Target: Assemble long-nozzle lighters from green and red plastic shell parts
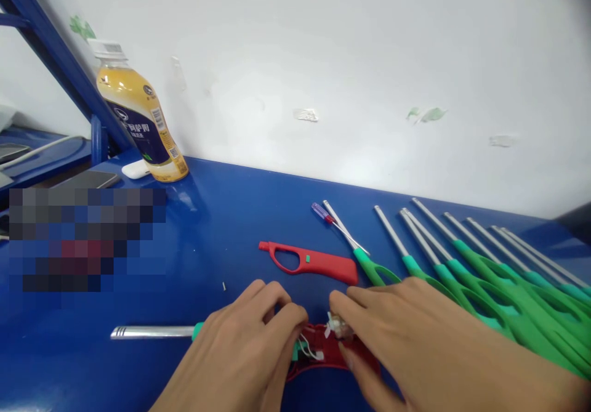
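On the blue table, a long-nosed lighter lies opened up, its lower red casing half (330, 366) between my hands with thin white wires (308, 347) inside. My left hand (252, 344) is closed over the casing's left end, where a teal collar (197, 331) joins a metal tube (152, 333) pointing left. The fingers of my right hand (388, 326) pinch a translucent fuel tank with a white fitting (339, 326) at the casing's right part; the palm hides much of it. Just beyond my hands rests another red casing half (323, 264) with a small green button.
Several green lighters (517, 295) with metal tubes lie side by side at right. A purple-handled screwdriver (325, 214) rests across one tube. A tiny screw (224, 286) lies left of the casing. A drink bottle (143, 122) stands at back left, before a white wall (323, 48).
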Demonstrator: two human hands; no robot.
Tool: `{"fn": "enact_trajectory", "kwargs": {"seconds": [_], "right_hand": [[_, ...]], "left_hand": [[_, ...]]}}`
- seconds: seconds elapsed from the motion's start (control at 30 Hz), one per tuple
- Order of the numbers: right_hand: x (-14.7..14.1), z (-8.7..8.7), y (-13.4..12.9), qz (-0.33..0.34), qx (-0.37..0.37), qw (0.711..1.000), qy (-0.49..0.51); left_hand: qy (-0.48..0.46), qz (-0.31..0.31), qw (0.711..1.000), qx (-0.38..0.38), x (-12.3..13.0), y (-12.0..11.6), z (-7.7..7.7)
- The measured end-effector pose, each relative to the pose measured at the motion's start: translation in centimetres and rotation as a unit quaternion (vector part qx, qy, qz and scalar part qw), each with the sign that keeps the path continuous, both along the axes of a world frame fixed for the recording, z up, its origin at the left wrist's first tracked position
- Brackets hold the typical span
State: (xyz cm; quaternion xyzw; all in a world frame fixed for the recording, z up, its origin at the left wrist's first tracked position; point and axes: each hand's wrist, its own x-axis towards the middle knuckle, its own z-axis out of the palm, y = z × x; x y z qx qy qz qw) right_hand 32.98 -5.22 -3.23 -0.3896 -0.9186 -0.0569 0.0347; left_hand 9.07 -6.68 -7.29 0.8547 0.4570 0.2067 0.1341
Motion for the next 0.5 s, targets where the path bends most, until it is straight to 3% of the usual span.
{"fn": "enact_trajectory", "kwargs": {"seconds": [0.37,0.5], "right_hand": [[-0.7,-1.2,0.6,0.028,-0.015,0.999,-0.011],[-1.1,-1.2,1.4,0.037,-0.053,0.997,-0.037]], "left_hand": [[0.041,-0.028,0.999,0.018,-0.6,0.4,-1.1],[0.037,-0.041,0.998,0.015,-1.0,0.4,-1.5]]}}
